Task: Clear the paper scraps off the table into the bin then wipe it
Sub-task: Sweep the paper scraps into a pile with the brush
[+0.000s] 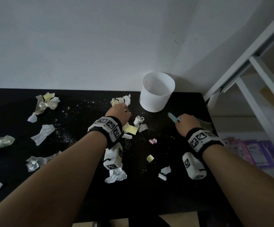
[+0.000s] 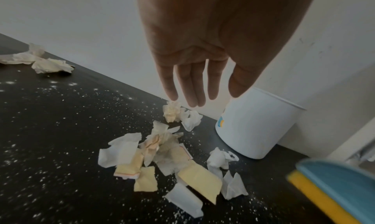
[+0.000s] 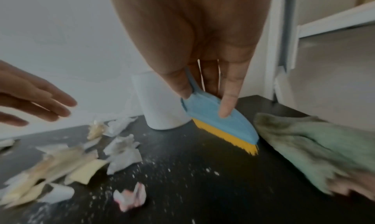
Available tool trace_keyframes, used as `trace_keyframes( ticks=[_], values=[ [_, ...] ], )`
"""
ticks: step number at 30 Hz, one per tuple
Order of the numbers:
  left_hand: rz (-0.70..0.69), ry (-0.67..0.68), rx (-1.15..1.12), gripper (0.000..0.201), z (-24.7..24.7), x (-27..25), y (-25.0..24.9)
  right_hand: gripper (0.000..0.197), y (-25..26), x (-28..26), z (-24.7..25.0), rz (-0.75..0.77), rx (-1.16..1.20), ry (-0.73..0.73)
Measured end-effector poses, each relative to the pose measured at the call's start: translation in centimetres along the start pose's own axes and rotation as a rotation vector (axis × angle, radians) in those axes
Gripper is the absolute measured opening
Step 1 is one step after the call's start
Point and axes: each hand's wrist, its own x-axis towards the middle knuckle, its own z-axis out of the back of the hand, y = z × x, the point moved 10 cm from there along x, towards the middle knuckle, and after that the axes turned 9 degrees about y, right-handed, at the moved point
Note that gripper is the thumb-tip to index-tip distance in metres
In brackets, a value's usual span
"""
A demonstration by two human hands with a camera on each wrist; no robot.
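Note:
Torn white and yellow paper scraps point(image 1: 130, 127) point(image 2: 162, 156) point(image 3: 85, 163) litter a black table point(image 1: 149, 190). A white bin point(image 1: 156, 91) point(image 2: 255, 126) point(image 3: 160, 108) stands at the table's back edge by the wall. My left hand point(image 1: 119, 112) point(image 2: 194, 86) hovers with straight fingers over a small crumpled heap point(image 1: 121, 100) point(image 2: 172, 111) left of the bin, holding nothing. My right hand point(image 1: 188, 122) point(image 3: 205, 89) grips a small blue brush with yellow bristles point(image 1: 173, 117) point(image 3: 221, 124) point(image 2: 332, 189), its bristles on the table right of the bin.
A crumpled greenish cloth point(image 3: 316, 150) point(image 1: 206, 124) lies by the table's right edge beside the brush. White crumbs point(image 1: 70, 122) speckle the tabletop. More scraps point(image 1: 42, 133) spread across the left half. A white shelf frame point(image 1: 251, 66) stands at the right, purple packets point(image 1: 254, 151) below it.

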Motion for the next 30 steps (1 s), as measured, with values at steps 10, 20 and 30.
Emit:
trace_keyframes(
  ticks=[10, 20, 30],
  values=[
    [-0.051, 0.042, 0.064, 0.041, -1.2, -0.3, -0.6, 0.029, 4.1, -2.0, -2.0, 0.117, 0.268, 0.060],
    [-0.087, 0.071, 0.122, 0.042, -1.9, -0.9, -1.4, 0.034, -1.0, -2.9, -4.2, 0.028, 0.091, 0.097],
    [-0.135, 0.135, 0.207, 0.043, -4.9, -2.2, -4.3, 0.042, -2.4, -5.2, -1.1, 0.044, 0.256, -0.052]
  ],
)
